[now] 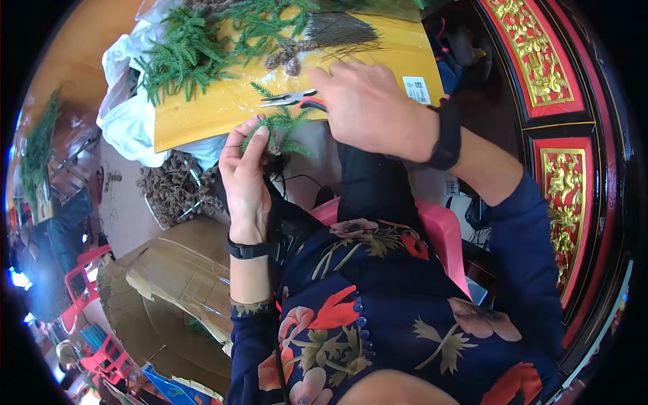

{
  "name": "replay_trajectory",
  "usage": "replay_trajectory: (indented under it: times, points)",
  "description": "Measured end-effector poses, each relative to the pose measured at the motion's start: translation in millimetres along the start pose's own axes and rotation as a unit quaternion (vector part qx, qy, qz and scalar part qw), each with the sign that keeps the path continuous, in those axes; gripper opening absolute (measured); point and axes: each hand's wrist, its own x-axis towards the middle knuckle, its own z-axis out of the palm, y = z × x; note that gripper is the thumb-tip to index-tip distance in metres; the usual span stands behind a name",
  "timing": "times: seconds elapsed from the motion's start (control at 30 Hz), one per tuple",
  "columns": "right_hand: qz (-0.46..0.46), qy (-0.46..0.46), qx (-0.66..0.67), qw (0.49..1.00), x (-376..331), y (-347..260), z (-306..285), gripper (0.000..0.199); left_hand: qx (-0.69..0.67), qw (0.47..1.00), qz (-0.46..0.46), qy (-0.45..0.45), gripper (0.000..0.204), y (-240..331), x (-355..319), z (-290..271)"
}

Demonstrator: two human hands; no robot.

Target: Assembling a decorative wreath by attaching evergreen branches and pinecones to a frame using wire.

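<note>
In the head view, a person in a dark blue blouse with red and pale flowers point(405, 317) is sitting on a pink plastic seat point(442, 236) and working at a yellow board-like tabletop point(216, 101). The left hand point(246, 162) is holding a small green needle-leaved sprig point(290, 128) just beyond the table's near edge, thumb and forefinger pinching it at its base while the other fingers are curling in behind. The right hand point(368, 101) is gripping a pair of grey metal pliers with red and black handles point(290, 99), its fingers bending around the grips; I am not seeing the fingertips clearly. The pliers' 2 jaws are pointing left, slightly parted, just above the sprig, and I cannot tell whether they are touching it. A black band is circling each of the 2 wrists. Farther back on the tabletop, a heap of green needle-leaved branches point(185, 57) is lying to the left, a cluster of brown cones point(290, 59) near the middle and a bundle of thin dark wires point(341, 30) just beside it. A crumpled white plastic bag point(125, 125) is hanging at the left edge, while a mass of brown cones point(177, 189) and a torn brown cardboard box point(179, 270) are sitting lower down.
</note>
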Motion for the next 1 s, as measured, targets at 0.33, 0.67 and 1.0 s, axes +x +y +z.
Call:
replay_trajectory:
  times: [0.33, 0.67, 1.0]
  points:
    - [0.06, -0.242, 0.349, 0.903, -11, 10, 4, 0.029, 0.024, 0.998, 0.049, -0.014, 0.024, 10, -12, 9]
    - [0.037, -0.363, 0.379, 0.85, -6, 22, -5, 0.034, 0.005, 0.998, -0.02, -0.055, 0.023, 15, -13, 5]
    - [0.0, -0.355, 0.332, 0.874, -8, 19, -6, 0.027, 0.016, 0.997, -0.041, -0.065, 0.023, 19, -14, 3]
